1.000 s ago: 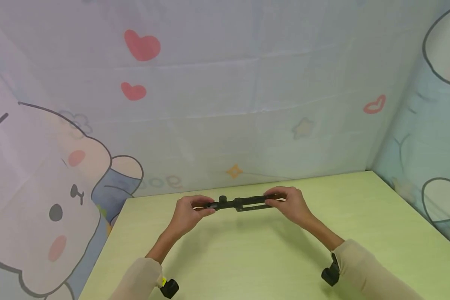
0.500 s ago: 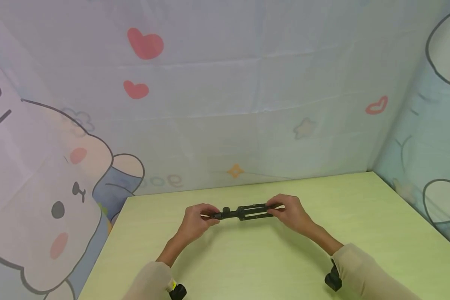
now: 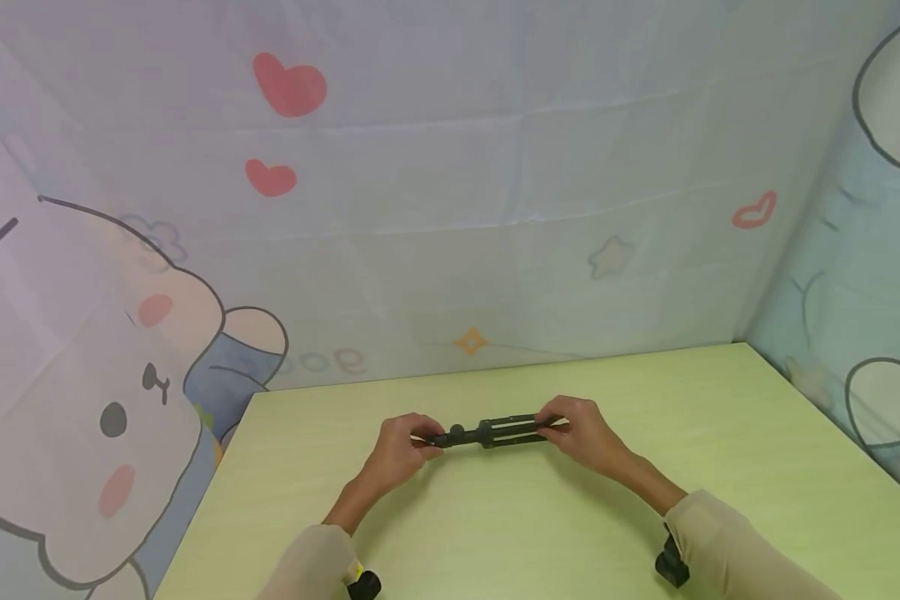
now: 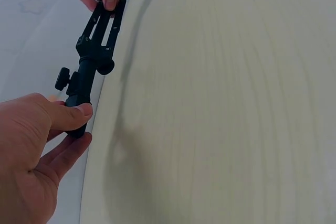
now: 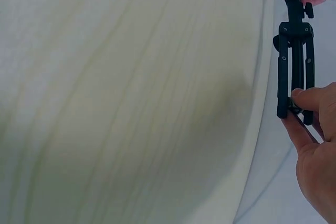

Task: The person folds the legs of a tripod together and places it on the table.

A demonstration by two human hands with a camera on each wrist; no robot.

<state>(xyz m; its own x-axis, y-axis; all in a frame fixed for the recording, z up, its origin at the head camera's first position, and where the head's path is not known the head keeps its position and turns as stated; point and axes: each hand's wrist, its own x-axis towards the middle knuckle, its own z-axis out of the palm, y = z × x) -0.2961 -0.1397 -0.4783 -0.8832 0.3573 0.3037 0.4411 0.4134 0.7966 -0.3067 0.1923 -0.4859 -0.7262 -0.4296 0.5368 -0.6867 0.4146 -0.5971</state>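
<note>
A small black tripod (image 3: pixel 486 433) with its legs folded together is held lengthwise between both hands above the table. My left hand (image 3: pixel 397 454) pinches its head end between thumb and fingers. At the leg end, my right hand (image 3: pixel 581 433) grips the tips of the legs. In the left wrist view, a knob (image 4: pixel 62 78) sticks out from the side of the tripod's neck, just beyond the left thumb. Slim gaps show between the legs (image 5: pixel 283 72) in the right wrist view, where the right thumb presses near their ends.
The pale yellow-green table (image 3: pixel 495 525) lies under both hands. Behind it hangs a cloth backdrop (image 3: pixel 450 208) printed with hearts and cartoon animals, with further cloth at both sides. A small black camera sits on each wrist, the right one (image 3: pixel 672 562) hanging below the sleeve.
Both hands have come down and slightly toward me with the tripod, the left one also shifting right. The tripod has turned about its length, so more gaps between its legs show.
</note>
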